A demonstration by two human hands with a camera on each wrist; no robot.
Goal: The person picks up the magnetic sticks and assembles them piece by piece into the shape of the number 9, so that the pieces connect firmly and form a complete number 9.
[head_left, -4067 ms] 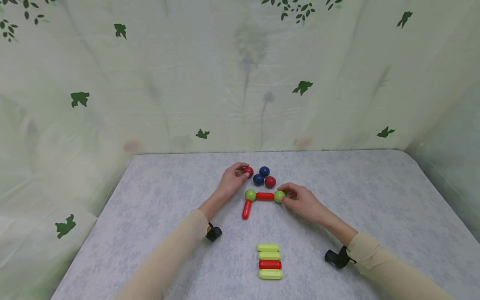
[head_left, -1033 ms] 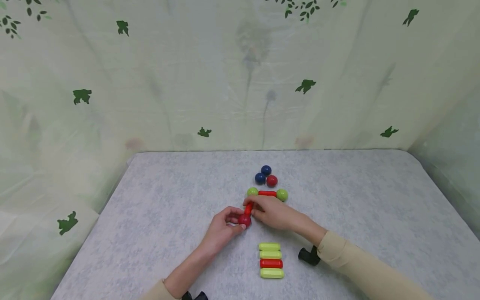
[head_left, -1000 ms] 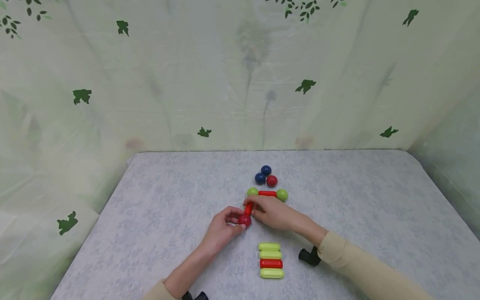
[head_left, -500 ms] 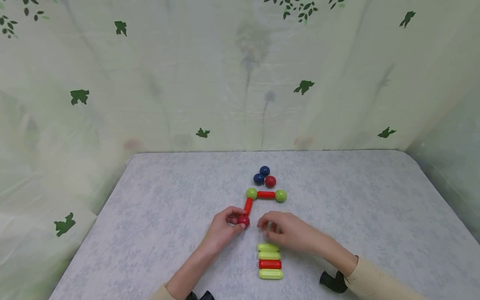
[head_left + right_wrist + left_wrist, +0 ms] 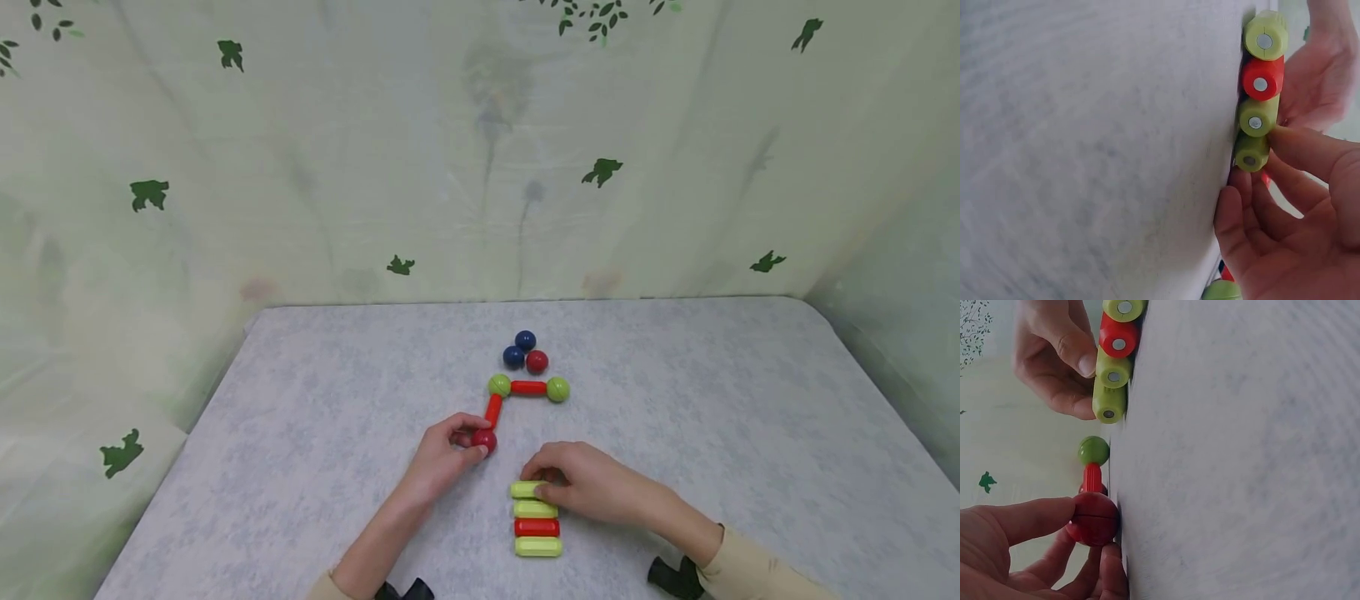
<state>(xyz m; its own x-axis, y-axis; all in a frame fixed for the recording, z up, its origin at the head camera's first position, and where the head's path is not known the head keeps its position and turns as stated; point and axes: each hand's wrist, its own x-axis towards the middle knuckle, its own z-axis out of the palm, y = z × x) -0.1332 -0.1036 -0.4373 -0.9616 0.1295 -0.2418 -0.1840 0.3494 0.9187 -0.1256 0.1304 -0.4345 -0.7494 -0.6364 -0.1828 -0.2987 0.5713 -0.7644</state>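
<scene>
My left hand [image 5: 442, 458] pinches a red ball [image 5: 484, 442] between thumb and fingers, at the near end of a red rod [image 5: 492, 411]. That rod's far end meets a green ball [image 5: 499, 385], from which another red rod [image 5: 528, 387] runs right to a second green ball [image 5: 557, 389]. My right hand [image 5: 592, 483] pinches the farthest yellow-green magnetic rod [image 5: 527, 489] of a row, thumb on its near side and fingers beyond. In the right wrist view, that rod's end [image 5: 1251, 159] shows a grey metal disc between thumb and fingers.
Nearer than the pinched rod lie a yellow-green rod [image 5: 536, 509], a red rod [image 5: 537, 527] and another yellow-green rod [image 5: 538, 547]. Two blue balls [image 5: 513, 357] and a red ball [image 5: 537, 361] sit behind the joined pieces. A patterned curtain [image 5: 337, 167] hangs behind the table [image 5: 712, 400].
My left hand has brought the red ball from the back to the red rod's near end. My right hand left the green ball, held that rod, then moved to the row and pinched a yellow-green rod.
</scene>
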